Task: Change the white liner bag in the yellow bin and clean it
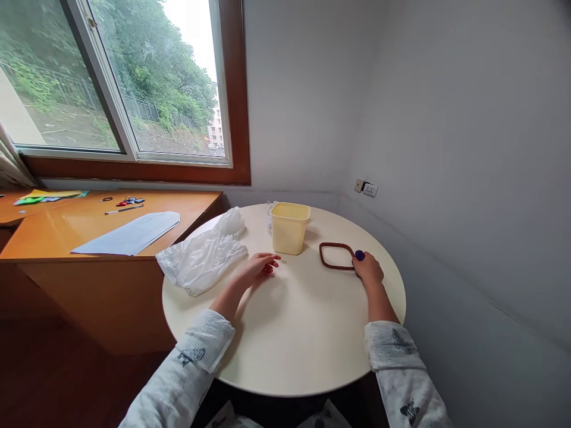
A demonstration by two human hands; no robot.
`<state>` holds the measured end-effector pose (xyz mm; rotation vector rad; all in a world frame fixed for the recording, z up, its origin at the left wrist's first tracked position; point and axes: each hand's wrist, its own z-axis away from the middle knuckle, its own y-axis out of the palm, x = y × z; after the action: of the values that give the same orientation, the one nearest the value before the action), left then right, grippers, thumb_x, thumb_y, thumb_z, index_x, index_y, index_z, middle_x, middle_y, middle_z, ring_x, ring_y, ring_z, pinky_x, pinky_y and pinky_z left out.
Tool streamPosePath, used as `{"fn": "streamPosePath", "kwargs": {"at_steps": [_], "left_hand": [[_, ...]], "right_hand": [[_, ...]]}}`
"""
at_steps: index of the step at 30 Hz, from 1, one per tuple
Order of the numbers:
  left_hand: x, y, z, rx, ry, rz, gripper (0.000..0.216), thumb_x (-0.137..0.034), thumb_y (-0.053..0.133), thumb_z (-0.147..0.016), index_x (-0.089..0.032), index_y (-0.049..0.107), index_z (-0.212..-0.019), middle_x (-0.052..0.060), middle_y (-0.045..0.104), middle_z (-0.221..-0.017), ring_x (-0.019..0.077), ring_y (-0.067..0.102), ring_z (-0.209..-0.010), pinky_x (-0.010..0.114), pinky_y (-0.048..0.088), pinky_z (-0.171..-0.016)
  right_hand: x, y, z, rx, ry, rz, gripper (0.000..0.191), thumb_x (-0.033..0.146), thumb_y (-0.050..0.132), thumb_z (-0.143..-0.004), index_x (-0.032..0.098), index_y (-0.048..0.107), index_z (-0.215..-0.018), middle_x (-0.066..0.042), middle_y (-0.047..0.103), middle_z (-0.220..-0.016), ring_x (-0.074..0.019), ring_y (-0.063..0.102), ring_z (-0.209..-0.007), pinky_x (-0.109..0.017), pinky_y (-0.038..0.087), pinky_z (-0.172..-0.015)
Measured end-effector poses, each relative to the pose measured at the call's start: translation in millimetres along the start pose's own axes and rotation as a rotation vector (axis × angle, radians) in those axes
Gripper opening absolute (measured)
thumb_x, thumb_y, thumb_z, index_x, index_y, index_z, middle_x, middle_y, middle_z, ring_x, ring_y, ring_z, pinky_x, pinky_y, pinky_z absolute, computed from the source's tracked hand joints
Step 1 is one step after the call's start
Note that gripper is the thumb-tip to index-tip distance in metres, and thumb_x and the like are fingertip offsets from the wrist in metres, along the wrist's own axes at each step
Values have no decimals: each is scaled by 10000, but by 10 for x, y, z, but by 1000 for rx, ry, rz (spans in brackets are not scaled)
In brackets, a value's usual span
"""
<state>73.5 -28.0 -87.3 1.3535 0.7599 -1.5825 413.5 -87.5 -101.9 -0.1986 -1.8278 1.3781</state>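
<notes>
Your left hand, fingers loosely apart, is in front and left of the yellow bin. Your right hand pinches the brown frame, right of the bin. Far left of the bin, papers have writing too small to read.

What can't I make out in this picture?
All in the head view:
The yellow bin: its floor is hidden by its front wall.
The clear object behind it: partly covered by the bin.
The brown frame: right end covered by the right hand.
The papers: writing too small.
</notes>
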Motion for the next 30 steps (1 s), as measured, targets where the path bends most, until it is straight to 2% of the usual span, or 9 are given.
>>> {"fn": "streamPosePath", "kwargs": {"at_steps": [4, 10, 13, 16, 19, 22, 25, 30], "left_hand": [[-20, 7, 20, -5, -4, 3, 282, -355, 668, -705, -137, 666, -883, 28, 586, -709, 63, 477, -507, 242, 461, -561], [-6, 2, 9, 12, 10, -4, 275, -354, 668, -691, -131, 658, -852, 22, 573, -693, 65, 476, -511, 236, 448, -550], [9, -4, -3, 7, 21, -5, 281, -356, 671, -688, -128, 659, -851, 21, 568, -690, 65, 476, -509, 237, 445, -543], [19, -11, -10, 6, 22, -5, 281, -354, 669, -693, -124, 661, -854, 22, 566, -689, 66, 478, -512, 240, 451, -549], [24, -18, -12, 4, 10, 0, 271, -346, 664, -700, -125, 659, -857, 21, 564, -685, 66, 479, -513, 242, 458, -556], [18, -14, -8, 3, 6, 10, 263, -341, 669, -697, -128, 656, -852, 19, 566, -682, 63, 475, -510, 243, 459, -558], [-4, 5, 9, -10, -3, 2, 253, -328, 677, -687, -129, 652, -841, 11, 561, -674, 61, 474, -505, 243, 460, -559], [-52, 37, 57, -30, -14, -19, 272, -337, 688, -672, -129, 650, -844, 6, 551, -677, 68, 490, -519, 253, 472, -578]], "right_hand": [[13, -19, 8, -101, -5, -29, 359, 353, 419, -819, 173, 509, -1116, -144, 639, -969, -279, 595, -904, -422, 380, -801], [99, -48, 58, -414, -108, -289, 346, 318, 380, -832, 210, 519, -1131, -104, 615, -1093, -255, 533, -1044, -413, 319, -911], [144, -36, 50, -441, -136, -546, 388, 375, 365, -840, 215, 528, -1153, -92, 610, -1119, -230, 546, -1035, -369, 357, -906], [148, -17, -3, -461, -106, -786, 453, 416, 334, -846, 166, 531, -1168, -115, 594, -1150, -214, 553, -1043, -314, 414, -857], [110, -8, -67, -534, -28, -895, 473, 390, 307, -846, 125, 516, -1177, -130, 573, -1181, -205, 549, -1061, -288, 436, -841], [60, -9, -96, -556, 62, -868, 480, 341, 321, -828, 129, 472, -1231, -125, 569, -1186, -208, 563, -1032, -284, 455, -800], [36, -18, -76, -527, 74, -759, 496, 300, 348, -804, 179, 442, -1276, -98, 556, -1227, -212, 553, -1054, -299, 437, -840], [50, -32, -6, -442, 65, -528, 522, 235, 352, -782, 245, 415, -1301, -73, 516, -1300, -236, 488, -1155, -401, 283, -1013]]}}
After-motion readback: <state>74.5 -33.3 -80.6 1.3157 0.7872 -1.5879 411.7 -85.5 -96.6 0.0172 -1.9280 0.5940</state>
